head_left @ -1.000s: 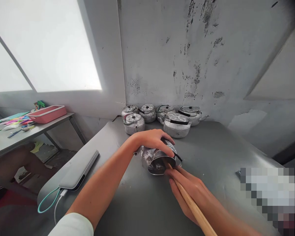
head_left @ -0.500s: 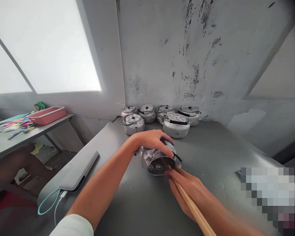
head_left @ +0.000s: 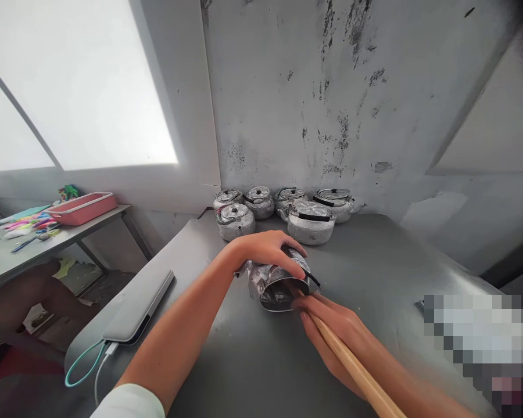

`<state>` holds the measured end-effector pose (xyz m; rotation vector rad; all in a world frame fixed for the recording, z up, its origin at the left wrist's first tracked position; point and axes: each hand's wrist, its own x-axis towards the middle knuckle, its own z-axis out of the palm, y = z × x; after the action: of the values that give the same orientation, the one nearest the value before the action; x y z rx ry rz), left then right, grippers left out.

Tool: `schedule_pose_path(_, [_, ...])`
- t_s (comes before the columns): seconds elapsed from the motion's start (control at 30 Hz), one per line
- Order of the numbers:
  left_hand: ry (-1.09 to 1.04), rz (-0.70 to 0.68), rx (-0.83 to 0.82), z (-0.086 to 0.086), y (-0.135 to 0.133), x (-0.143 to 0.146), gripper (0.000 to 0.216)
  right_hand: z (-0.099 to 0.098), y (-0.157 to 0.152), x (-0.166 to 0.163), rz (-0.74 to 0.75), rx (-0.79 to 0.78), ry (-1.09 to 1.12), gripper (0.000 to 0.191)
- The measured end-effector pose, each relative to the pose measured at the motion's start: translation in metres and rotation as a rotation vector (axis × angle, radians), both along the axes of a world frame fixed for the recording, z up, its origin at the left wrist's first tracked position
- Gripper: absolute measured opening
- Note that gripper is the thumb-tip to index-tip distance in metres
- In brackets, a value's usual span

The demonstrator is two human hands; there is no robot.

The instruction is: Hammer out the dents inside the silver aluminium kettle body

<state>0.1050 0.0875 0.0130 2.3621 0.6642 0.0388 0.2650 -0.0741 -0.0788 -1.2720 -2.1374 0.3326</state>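
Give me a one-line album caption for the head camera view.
Left hand steadies a tipped metal kettle on the grey table; right hand holds a wooden stick in its mouth.

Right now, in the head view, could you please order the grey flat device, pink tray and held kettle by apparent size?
1. grey flat device
2. held kettle and pink tray look about alike; the tray stands farther off, so I leave them unranked.

Small workshop — bare stained wall (head_left: 331,104); metal worktable (head_left: 375,261); row of unfinished aluminium kettles (head_left: 283,206) — batch work.
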Motion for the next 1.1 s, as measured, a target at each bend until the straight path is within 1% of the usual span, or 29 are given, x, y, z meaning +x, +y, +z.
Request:
schedule_pose_path(0.1, [-0.001, -0.001, -0.005, 0.000, 0.000, 0.000, 0.069, 0.001, 0.000, 0.000, 0.017, 0.031, -0.016, 0.025])
schedule_pose_path(0.23, [-0.003, -0.004, -0.006, 0.000, 0.001, 0.000, 0.069, 0.000, 0.001, 0.000, -0.008, 0.030, 0.003, 0.024])
schedule_pose_path(0.3, [-0.002, -0.001, -0.009, 0.000, 0.001, 0.000, 0.069, 0.000, 0.001, 0.001, 0.006, 0.035, 0.005, 0.024])
schedule_pose_path(0.5, [-0.003, -0.006, 0.000, 0.000, 0.001, 0.000, 0.069, 0.001, 0.002, 0.004, 0.009, -0.006, -0.032, 0.025])
schedule_pose_path(0.63, [-0.008, -0.004, -0.008, -0.001, 0.001, 0.000, 0.068, 0.000, 0.004, 0.004, 0.047, -0.042, -0.050, 0.026])
schedule_pose_path(0.77, [-0.009, 0.001, -0.013, -0.001, 0.001, 0.000, 0.069, -0.001, 0.004, 0.005, 0.040, -0.042, -0.044, 0.028])
schedule_pose_path(0.87, [0.002, -0.009, 0.006, 0.001, -0.001, 0.000, 0.069, 0.000, 0.004, 0.005, 0.038, -0.015, -0.029, 0.029])
schedule_pose_path(1.0, [0.024, -0.005, 0.078, 0.008, -0.005, -0.003, 0.065, -0.004, 0.003, 0.007, 0.035, 0.085, 0.013, 0.033])
schedule_pose_path(1.1, [0.050, 0.022, 0.098, 0.013, -0.008, -0.005, 0.071, -0.007, 0.004, 0.008, 0.018, 0.097, 0.038, 0.035])
